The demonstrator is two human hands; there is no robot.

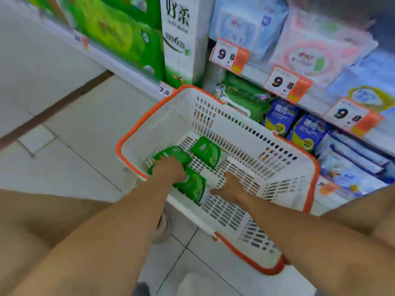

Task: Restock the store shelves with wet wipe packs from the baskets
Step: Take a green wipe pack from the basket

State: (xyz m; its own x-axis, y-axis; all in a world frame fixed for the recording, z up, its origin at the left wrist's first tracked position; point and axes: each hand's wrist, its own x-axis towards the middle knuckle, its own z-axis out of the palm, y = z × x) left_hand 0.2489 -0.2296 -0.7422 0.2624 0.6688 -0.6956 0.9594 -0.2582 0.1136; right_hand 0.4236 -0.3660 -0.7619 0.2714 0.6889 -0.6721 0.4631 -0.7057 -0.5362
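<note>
— Three price tags reading 9.8 hung off the shelf edge; blue packs and a green pack sat below, behind the basket's far wall.

— Inside the basket?

— White basket, orange rim, on the tiled floor. Three green wet wipe packs lay at the left end. Left hand rested over two of them; grip unclear. Right hand lay spread, fingers straight, beside the nearest pack, holding nothing.
</note>
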